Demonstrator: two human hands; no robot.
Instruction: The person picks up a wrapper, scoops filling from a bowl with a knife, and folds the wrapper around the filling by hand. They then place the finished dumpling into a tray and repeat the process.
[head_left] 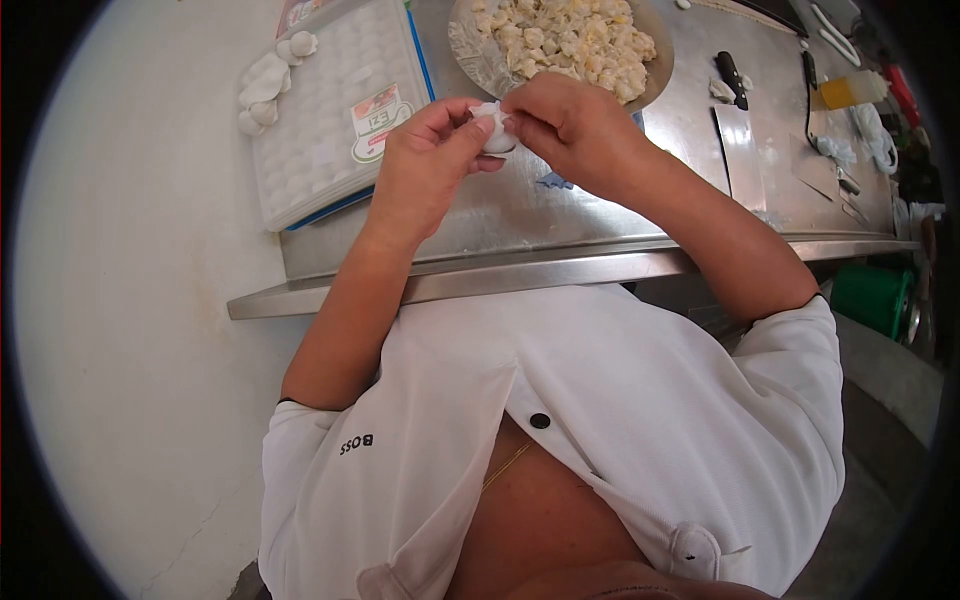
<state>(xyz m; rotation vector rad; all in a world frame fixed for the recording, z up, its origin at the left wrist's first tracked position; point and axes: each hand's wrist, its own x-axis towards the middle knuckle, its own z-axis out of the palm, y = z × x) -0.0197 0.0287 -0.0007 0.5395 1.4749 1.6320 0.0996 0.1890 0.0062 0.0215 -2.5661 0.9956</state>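
My left hand (432, 150) and my right hand (572, 130) meet over the steel table, in front of a large round bowl (658, 75). Between them is a small white lump (497, 138) that looks like soft dough. The left fingers and thumb close around it from the left. On its right side, my right fingertips are pinched at its upper edge. Pale, chunky food (570, 40) fills much of the bowl. Left of my hands lies a tray (330, 120) of white round shapes, with several white lumps (268, 80) along its left edge.
A black-handled knife (732, 80) and a broad metal blade (738, 150) lie to the right. Farther right is a bottle of yellow liquid (850, 92). The steel table edge (560, 268) runs before my body, and a white wall (130, 200) stands at left.
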